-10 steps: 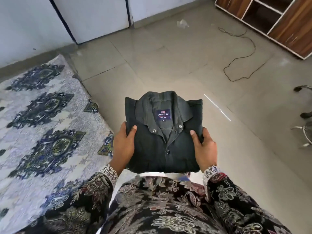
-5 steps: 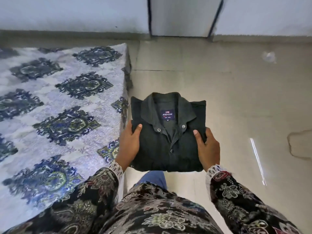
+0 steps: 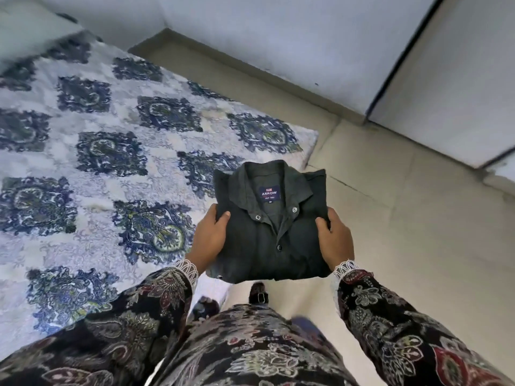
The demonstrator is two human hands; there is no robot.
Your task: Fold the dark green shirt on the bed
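The dark green shirt (image 3: 271,227) is folded into a neat rectangle, collar up, with a blue ARROW label showing. I hold it in the air in front of me, over the bed's near corner and the floor. My left hand (image 3: 210,238) grips its left edge with the thumb on top. My right hand (image 3: 335,238) grips its right edge the same way. The fingers of both hands are hidden under the shirt. The bed (image 3: 92,168), covered by a white sheet with blue medallions, fills the left side.
Beige tiled floor (image 3: 404,218) lies to the right of the bed. A pale wall (image 3: 278,37) and a white door panel (image 3: 459,79) stand beyond. My patterned sleeves and dress fill the bottom of the view, with a dark shoe (image 3: 259,293) below the shirt.
I have turned left towards the bed, so the bed now fills more of the view and the shirt hangs over its corner. Both hands keep the same grip.
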